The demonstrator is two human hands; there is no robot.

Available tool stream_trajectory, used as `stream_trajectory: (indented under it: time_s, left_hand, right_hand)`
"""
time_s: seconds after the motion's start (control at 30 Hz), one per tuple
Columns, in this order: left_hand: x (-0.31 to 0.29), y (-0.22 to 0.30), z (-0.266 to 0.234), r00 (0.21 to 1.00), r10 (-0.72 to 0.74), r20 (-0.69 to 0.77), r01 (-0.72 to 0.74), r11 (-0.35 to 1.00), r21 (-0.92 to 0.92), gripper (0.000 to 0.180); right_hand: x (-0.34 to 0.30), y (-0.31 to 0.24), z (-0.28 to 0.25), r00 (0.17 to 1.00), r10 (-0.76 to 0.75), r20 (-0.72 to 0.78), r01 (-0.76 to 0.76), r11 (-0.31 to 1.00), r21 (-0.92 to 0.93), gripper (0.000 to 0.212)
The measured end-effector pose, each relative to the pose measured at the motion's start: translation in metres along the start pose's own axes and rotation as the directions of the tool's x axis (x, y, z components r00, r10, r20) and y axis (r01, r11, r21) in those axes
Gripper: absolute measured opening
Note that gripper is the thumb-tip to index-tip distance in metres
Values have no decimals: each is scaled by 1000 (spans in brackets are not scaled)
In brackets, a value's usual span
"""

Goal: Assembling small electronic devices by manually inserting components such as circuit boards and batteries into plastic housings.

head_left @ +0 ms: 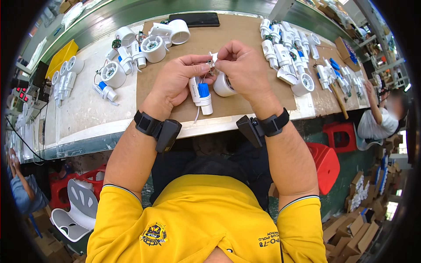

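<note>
A small white part (214, 57) is pinched between the thumb and fingertips of the left hand (176, 78) and those of the right hand (246, 72), above the near middle of the worktop (81, 125). Thin wires are seen between the fingers and a white unit with a blue section (204, 98), which is placed just nearer the worktop's edge. A round white housing (224, 85) is partly covered by the right hand. Whether it is touched cannot be told. A brown sheet (245, 33) is spread beneath, with a flat black object (196, 19) laid at its far edge. Similar white units are grouped on the left (114, 75) and the right (287, 48), and a yellow bin (62, 57) is set at far left.
</note>
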State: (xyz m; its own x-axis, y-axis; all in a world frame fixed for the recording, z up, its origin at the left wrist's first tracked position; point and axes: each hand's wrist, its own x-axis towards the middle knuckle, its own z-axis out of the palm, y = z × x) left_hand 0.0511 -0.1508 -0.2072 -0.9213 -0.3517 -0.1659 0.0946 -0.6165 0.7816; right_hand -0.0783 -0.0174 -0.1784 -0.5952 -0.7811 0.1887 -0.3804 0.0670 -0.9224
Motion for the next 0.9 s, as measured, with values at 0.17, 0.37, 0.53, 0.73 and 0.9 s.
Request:
stream_trajectory:
  time_s: [0.17, 0.37, 0.53, 0.73, 0.9]
  left_hand:
    - [0, -1, 1, 1000, -5, -25, 5, 1000, 11, 28]
    - [0, -1, -1, 1000, -12, -15, 12, 1000, -6, 28]
    - [2, -2, -5, 999, -36, 5, 36, 999, -14, 27]
    - [0, -1, -2, 999, -34, -10, 34, 999, -1, 28]
    - [0, -1, -1, 999, -39, -18, 39, 999, -4, 29]
  right_hand:
    - [1, 1, 1, 1000, -2, 2, 2, 1000, 29, 9]
    - [-1, -2, 4, 999, -35, -19, 34, 998, -49, 8]
    - [-6, -5, 7, 998, -57, -34, 55, 997, -53, 6]
    - [-4, -2, 3, 998, -70, -8, 69, 996, -62, 3]
    - [-6, -3, 4, 998, -66, 5, 66, 997, -42, 3]
